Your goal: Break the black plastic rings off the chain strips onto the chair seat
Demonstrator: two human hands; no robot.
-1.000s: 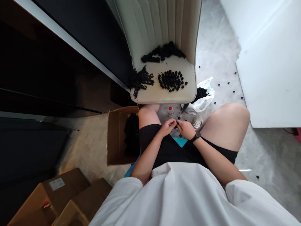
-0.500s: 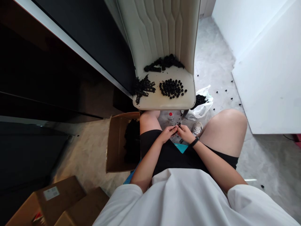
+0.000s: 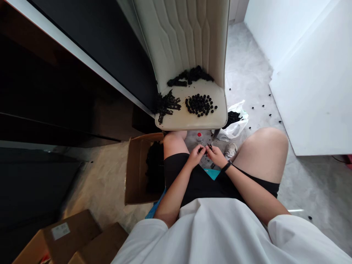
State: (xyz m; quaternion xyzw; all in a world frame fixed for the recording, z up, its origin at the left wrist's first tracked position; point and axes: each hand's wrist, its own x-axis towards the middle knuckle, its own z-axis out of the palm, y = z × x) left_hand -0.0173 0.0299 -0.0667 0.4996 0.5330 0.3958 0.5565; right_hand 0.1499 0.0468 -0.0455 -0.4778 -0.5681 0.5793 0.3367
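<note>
Right hand (image 3: 216,156): fingers narrow, pinching a small black piece (image 3: 210,146). Left hand (image 3: 196,156): fingers narrow beside it, grip unclear. Step, apparently: picking at the piece; next move calls for steady fingertip control. Beyond the fingers: round black pieces (image 3: 200,105), cream chair seat (image 3: 178,123).

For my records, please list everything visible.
Chair: one, cream, ahead
Round pieces: many, black, chair seat
Scraps: two piles, black, chair seat
Bag: one, white, floor right
Bottle: one, red cap, floor
Boxes: at least two, brown, left
Panels: several, dark, left
Board: one, white, right
Shoe: one, pale, floor
Shirt: one, white, torso
Shorts: one pair, black, lap
Wristband: one, black, right wrist
Left hand: one, bare, beside right
Right hand: one, bare, pinching dark piece
</note>
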